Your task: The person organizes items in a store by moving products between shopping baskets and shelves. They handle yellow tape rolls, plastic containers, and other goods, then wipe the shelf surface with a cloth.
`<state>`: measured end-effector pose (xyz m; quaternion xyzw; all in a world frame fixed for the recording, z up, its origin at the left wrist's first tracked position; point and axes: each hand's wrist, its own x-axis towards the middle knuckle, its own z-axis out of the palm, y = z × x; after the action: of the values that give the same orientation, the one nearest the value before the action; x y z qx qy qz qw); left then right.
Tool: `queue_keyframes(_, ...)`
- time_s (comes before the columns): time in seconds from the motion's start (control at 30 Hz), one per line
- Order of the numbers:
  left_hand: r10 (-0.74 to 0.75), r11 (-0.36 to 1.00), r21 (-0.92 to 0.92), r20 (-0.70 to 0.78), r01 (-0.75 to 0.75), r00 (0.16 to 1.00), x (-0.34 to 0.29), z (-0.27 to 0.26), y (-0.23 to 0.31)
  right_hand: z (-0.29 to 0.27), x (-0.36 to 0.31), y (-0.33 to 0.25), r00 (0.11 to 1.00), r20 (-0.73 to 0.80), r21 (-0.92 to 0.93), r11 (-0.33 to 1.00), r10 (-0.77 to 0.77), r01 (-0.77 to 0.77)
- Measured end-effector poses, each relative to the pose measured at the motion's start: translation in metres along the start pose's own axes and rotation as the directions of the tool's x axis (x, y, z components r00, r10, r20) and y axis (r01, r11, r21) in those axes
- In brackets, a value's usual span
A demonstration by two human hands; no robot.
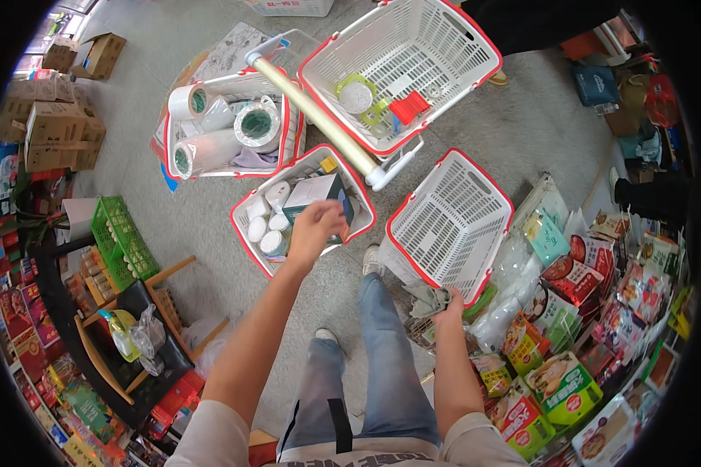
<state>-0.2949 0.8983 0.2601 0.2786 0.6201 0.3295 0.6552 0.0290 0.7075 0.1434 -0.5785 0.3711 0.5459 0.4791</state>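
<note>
My left hand hangs over a white basket with a red rim, its fingers loosely bent and apart, slightly blurred, with nothing visible in them. Just beneath is a dark green and white box, partly hidden by the hand. Several white round containers stand beside the box in the same basket. My right hand is closed on a crumpled grey-green cloth. Both are at the near edge of another white basket, which has a red rim and nothing visible inside.
A large basket holds green and red plastic pieces. Another basket holds tape rolls. A pale roller lies across the rims. Packaged foods crowd the right; a wooden chair and green crate are left. Another person's leg shows at right.
</note>
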Motion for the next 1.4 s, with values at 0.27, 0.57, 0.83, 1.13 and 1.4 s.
queue_keyframes(0.27,-0.117,0.990,0.079,-0.018,0.118,0.993,0.079,0.042,0.007,-0.010,0.010,-0.026,0.999,0.017,-0.031,0.999,-0.034,0.035)
queue_keyframes(0.57,-0.380,0.877,0.246,-0.170,0.413,0.909,0.019,-0.027,-0.137,-0.001,0.056,-0.037,0.997,0.069,-0.143,0.990,0.016,-0.006)
queue_keyframes(0.83,-0.509,0.818,0.157,-0.252,0.553,0.823,-0.062,-0.083,-0.189,0.033,0.077,-0.030,0.987,0.158,-0.193,0.981,0.031,0.000)
queue_keyframes(1.13,-0.471,0.876,0.135,0.028,0.464,0.882,-0.108,-0.085,-0.162,-0.033,-0.048,-0.024,0.998,-0.012,-0.243,0.968,-0.068,0.063)
queue_keyframes(1.4,-0.626,0.742,0.091,0.447,0.664,0.639,-0.174,-0.025,-0.072,-0.014,-0.257,-0.022,0.992,-0.126,-0.479,0.877,-0.024,-0.040)
